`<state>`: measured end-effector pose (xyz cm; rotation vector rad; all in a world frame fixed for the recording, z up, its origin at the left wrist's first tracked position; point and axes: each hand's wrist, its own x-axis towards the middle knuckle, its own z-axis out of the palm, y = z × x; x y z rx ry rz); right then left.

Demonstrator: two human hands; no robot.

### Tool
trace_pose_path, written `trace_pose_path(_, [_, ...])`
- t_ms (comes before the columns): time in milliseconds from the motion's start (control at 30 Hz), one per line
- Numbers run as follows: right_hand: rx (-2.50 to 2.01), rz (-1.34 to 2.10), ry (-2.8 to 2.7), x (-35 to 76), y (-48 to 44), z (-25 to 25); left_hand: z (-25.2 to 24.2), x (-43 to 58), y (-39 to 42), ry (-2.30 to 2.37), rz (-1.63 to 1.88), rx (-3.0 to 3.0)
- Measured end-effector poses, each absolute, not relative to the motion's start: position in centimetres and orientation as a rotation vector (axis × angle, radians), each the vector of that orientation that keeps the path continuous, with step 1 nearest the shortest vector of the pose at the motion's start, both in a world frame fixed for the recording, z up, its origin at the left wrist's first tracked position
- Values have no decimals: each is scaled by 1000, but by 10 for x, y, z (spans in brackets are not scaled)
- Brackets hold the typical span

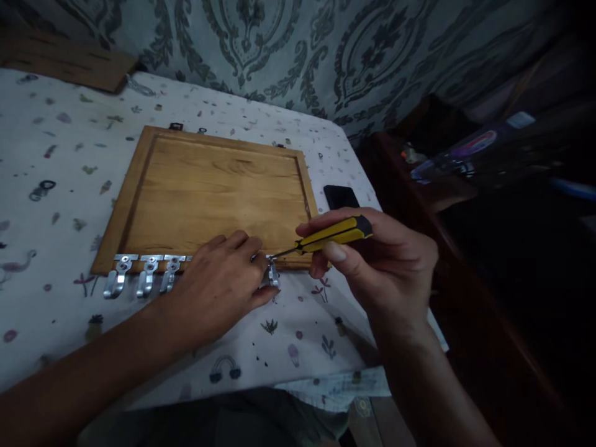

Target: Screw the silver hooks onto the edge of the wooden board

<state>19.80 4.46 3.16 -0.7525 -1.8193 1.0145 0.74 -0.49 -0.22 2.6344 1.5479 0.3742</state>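
A wooden board [209, 186] with a raised rim lies flat on a patterned tablecloth [56, 155]. Three metal hooks [146, 273] hang from its near edge at the left. My left hand [223, 285] rests at that edge, fingers pinched on another metal hook [272, 273]. My right hand [372, 261] grips a yellow and black screwdriver [333, 234]. Its tip points left and meets the hook at the board's near right edge.
A black phone-like slab [341, 197] lies just right of the board. A brown cardboard piece [69, 59] sits at the far left corner. Patterned fabric [302, 49] hangs behind the table. A dark wooden shelf with cluttered items [447, 161] stands to the right.
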Motion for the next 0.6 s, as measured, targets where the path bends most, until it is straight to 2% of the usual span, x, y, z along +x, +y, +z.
trace_pose_path(267, [-751, 683, -1884, 190, 49, 23, -2, 8, -5, 1550, 337, 2612])
trace_pose_path(600, [-760, 571, -1869, 196, 38, 20, 0, 8, -4, 1545, 291, 2569])
